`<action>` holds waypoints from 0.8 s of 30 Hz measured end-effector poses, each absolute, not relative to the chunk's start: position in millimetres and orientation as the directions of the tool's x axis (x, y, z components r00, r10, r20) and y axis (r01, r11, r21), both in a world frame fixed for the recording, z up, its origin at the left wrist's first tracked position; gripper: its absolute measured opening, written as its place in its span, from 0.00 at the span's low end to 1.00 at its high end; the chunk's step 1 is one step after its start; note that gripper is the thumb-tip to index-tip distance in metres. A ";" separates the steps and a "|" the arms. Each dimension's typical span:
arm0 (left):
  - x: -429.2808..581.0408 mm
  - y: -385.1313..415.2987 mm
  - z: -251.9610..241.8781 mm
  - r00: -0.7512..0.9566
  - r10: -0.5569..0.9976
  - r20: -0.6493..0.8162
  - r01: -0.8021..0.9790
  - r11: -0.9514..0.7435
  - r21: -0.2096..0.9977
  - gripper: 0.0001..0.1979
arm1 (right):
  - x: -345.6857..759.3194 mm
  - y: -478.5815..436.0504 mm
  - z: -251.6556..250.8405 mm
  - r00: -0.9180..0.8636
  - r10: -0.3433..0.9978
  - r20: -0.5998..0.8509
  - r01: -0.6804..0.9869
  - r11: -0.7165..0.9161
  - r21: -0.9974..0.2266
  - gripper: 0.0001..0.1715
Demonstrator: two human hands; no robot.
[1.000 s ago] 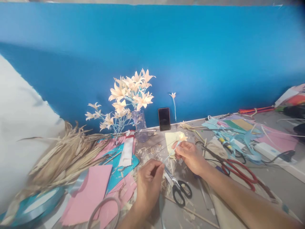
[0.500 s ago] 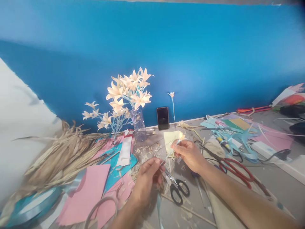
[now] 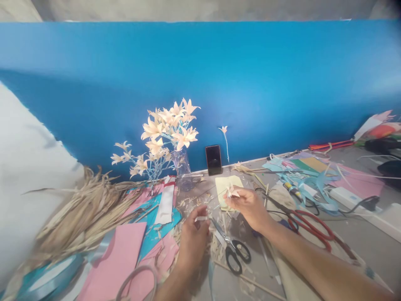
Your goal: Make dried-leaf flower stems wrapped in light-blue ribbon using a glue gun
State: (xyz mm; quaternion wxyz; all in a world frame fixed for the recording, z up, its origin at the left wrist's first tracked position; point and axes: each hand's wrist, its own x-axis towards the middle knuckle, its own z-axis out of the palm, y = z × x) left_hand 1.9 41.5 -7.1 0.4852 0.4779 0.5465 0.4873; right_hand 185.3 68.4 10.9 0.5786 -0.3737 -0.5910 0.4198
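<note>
My right hand [image 3: 249, 207] is closed on a small pale artificial flower [image 3: 232, 191], pinching it just below the petals, with its stem mostly hidden. To the left, my left hand [image 3: 193, 236] has its fingers curled, with a pale bit of ribbon [image 3: 202, 218] between finger and thumb. Light blue ribbon [image 3: 211, 274] hangs below that hand. Beside it lie black-handled scissors [image 3: 231, 244] on the littered surface. Behind the right hand is a pale yellow sheet of paper [image 3: 221, 184].
A clear vase [image 3: 182, 169] of pale flowers [image 3: 171, 125] stands by the blue wall, next to a propped phone [image 3: 213, 159]. Dried husks [image 3: 84, 209], pink sheets [image 3: 120, 255] and a ribbon roll [image 3: 53, 274] lie left. Red-handled shears [image 3: 313, 225] and a power strip [image 3: 354, 202] lie right.
The flower in my right hand has turned so its petals face me more. My left hand has drawn slightly left and up, away from the stem. The view has tilted up.
</note>
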 end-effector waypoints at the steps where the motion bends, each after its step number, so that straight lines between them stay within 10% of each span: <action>1: 1.3 41.5 -5.4 -0.109 0.993 -0.036 0.076 0.044 0.996 0.17 | 185.1 65.9 12.7 -0.046 0.888 0.458 0.048 0.460 -0.887 0.15; 8: 1.6 36.0 0.5 0.012 1.000 0.010 -0.021 -0.010 1.000 0.17 | 185.9 59.1 11.7 -0.149 0.543 0.827 0.449 0.782 -0.433 0.06; 24: 1.8 22.7 9.1 0.187 0.982 0.041 -0.163 -0.010 0.986 0.11 | 180.2 55.9 1.1 -0.358 0.461 0.812 0.505 0.827 -0.246 0.08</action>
